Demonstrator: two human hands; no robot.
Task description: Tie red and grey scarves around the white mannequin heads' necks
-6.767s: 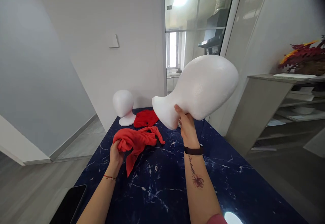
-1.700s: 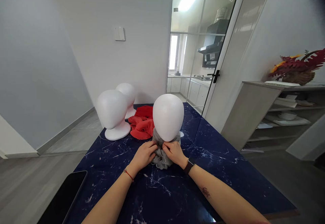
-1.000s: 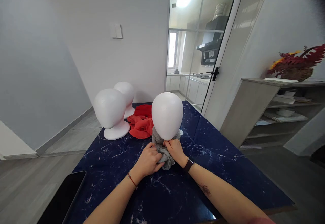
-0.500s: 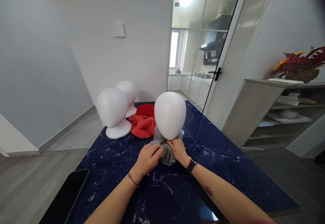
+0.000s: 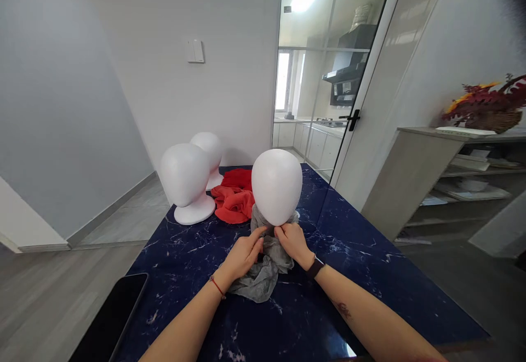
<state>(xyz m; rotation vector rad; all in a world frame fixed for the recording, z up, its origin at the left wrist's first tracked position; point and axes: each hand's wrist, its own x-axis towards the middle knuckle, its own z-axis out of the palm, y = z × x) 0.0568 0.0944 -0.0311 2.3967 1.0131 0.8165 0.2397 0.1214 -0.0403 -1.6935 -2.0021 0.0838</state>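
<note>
A white foam mannequin head (image 5: 276, 185) stands upright in the middle of the dark blue marble table (image 5: 361, 280). A grey scarf (image 5: 263, 274) is wrapped round its neck and trails onto the table toward me. My left hand (image 5: 243, 254) pinches the scarf just below the head's chin, fingers closed on the cloth. My right hand (image 5: 292, 241) grips the scarf right beside it, also closed. The two hands almost touch.
Two more white foam heads, one nearer (image 5: 184, 180) and one behind it (image 5: 209, 151), stand at the far left. Red cloths (image 5: 233, 203) lie between them and the middle head. A black phone (image 5: 110, 318) lies at the near left edge. A shelf unit (image 5: 452, 176) stands right of the table.
The grey scarf has come loose and now spreads further toward me on the table. Both hands stay at the neck, slightly shifted. Earlier I held a foam head in the air.
</note>
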